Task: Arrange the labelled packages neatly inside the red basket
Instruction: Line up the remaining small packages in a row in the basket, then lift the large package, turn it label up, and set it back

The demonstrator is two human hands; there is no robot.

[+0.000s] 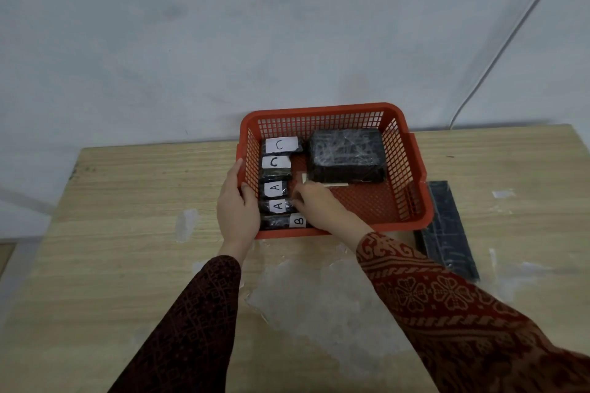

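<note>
A red basket stands on the wooden table against the wall. Along its left side lie several small black packages in a column, labelled from back to front C, C, A, A and B. A large black wrapped package fills the back right of the basket. My left hand grips the basket's left rim. My right hand reaches inside, its fingertips touching the right end of the front A package.
A long flat black package lies on the table just outside the basket's right side, partly under its rim. A thin pale strip sits under the large package's front edge. White smears mark the tabletop. A cable runs down the wall.
</note>
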